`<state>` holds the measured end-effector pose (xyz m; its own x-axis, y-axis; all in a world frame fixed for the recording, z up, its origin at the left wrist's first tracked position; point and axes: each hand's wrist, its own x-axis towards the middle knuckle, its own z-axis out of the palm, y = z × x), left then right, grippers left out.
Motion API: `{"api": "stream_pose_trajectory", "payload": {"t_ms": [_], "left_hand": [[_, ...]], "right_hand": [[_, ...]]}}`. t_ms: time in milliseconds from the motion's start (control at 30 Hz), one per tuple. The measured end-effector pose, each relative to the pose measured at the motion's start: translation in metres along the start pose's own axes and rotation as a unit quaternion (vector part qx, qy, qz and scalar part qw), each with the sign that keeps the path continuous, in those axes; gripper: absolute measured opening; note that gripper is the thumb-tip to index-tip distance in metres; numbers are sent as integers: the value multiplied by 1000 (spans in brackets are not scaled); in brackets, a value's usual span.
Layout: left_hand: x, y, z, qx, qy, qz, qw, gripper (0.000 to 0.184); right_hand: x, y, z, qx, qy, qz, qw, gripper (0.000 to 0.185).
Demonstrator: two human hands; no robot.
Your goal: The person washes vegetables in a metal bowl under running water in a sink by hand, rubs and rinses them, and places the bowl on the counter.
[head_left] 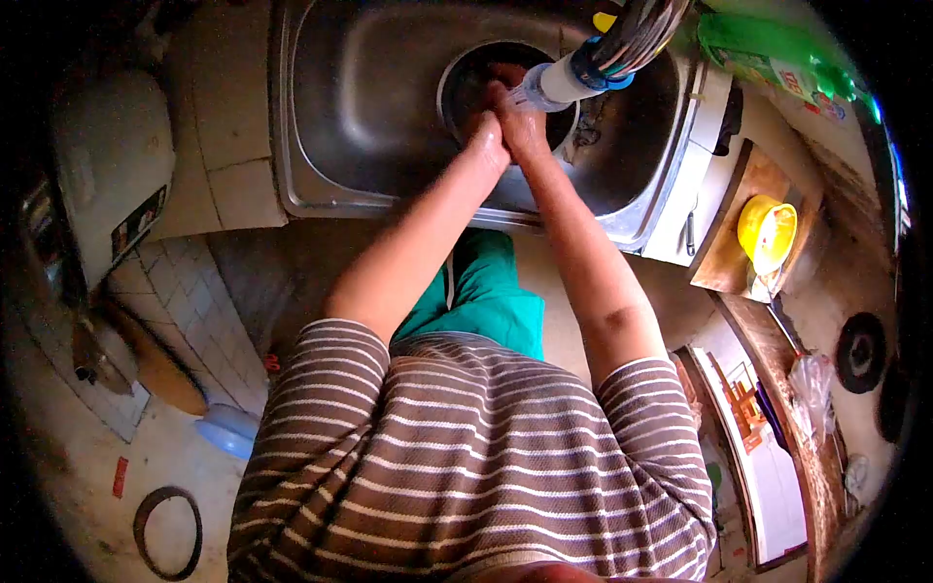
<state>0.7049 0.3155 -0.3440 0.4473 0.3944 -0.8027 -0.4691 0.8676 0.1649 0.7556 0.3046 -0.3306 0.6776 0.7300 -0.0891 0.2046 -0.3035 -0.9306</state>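
Observation:
Both hands are together over a dark round bowl or pan in the metal sink. My left hand presses against my right hand, the wrists nearly touching. Just above my right hand is the clear nozzle of a white and blue tap, and the skin there looks wet and shiny. My fingers are dark and partly covered by the nozzle and by each other, so their pose and anything in them cannot be made out.
Wires or hoses hang above the tap. A green bottle lies at upper right. On a wooden board at right stands a yellow bowl. A white appliance is at left, and a blue basin sits lower left.

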Motion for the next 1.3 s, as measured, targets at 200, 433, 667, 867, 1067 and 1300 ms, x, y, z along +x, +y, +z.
{"api": "stream_pose_trajectory", "payload": {"t_ms": [200, 433, 667, 867, 1067, 1300], "left_hand": [[-26, 31, 22, 69, -108, 32, 991, 59], [-60, 25, 51, 119, -23, 19, 992, 68], [-22, 34, 20, 133, -83, -4, 988, 65], [-21, 29, 16, 137, -90, -15, 986, 72], [-24, 35, 17, 214, 7, 72, 974, 62], [11, 70, 17, 336, -18, 225, 914, 44]], "right_hand": [[-24, -48, -7, 35, -111, 9, 993, 51], [5, -44, -12, 49, -146, 157, 976, 50], [-19, -63, 3, 85, -48, -4, 995, 40], [-15, -46, -5, 59, -111, 64, 990, 57], [-9, -32, -8, 37, -111, 14, 993, 42], [55, 72, -23, 97, -15, -56, 994, 31]]}}
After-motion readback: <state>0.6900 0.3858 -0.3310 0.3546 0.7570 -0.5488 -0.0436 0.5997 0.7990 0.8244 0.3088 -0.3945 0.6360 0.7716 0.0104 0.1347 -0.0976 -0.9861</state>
